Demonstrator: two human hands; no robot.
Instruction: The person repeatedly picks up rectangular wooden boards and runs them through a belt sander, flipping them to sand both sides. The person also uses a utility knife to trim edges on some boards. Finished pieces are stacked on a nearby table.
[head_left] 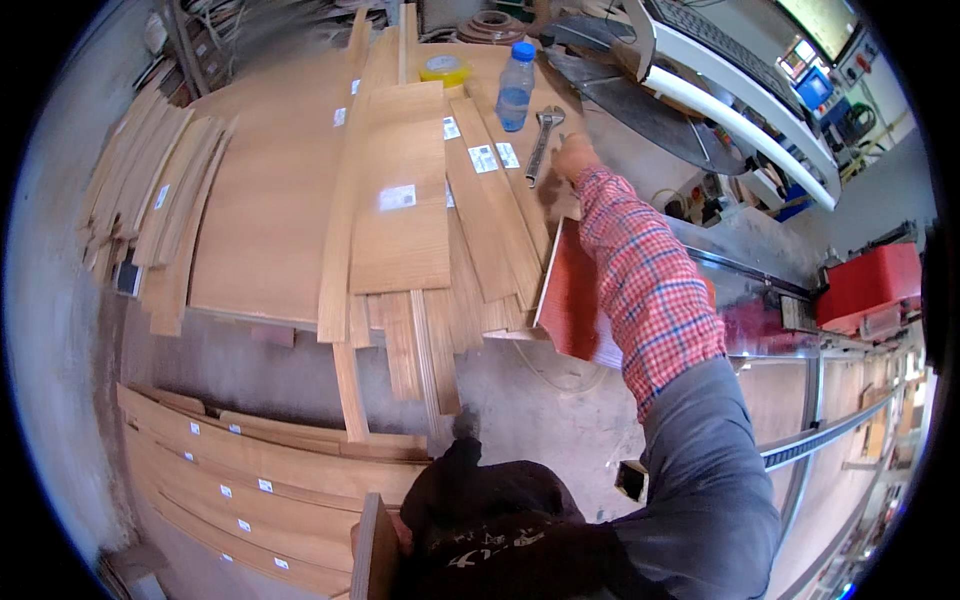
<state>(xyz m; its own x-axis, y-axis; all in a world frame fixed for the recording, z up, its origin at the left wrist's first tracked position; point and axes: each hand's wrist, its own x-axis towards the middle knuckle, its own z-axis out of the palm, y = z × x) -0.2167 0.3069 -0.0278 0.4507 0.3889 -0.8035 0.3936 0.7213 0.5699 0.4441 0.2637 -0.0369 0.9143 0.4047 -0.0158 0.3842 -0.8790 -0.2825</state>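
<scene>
Layout: boards and tools on the worktable [265, 200].
Wide board [400, 240] lies mid-table atop narrower boards [492, 235]; tape roll [444, 69] behind it; bottle [514, 98] right of the roll; wrench [542, 145] nearer and to the right, between bottle and right hand [575, 157]. Strip stack [178, 205] at the table's left; long boards [330, 505] before it, lower left; keyboard [720, 45] far right.

The wide board [400, 245] looks smooth wood, the wrench [541, 145] metal, the bottle [514, 98] plastic.
</scene>
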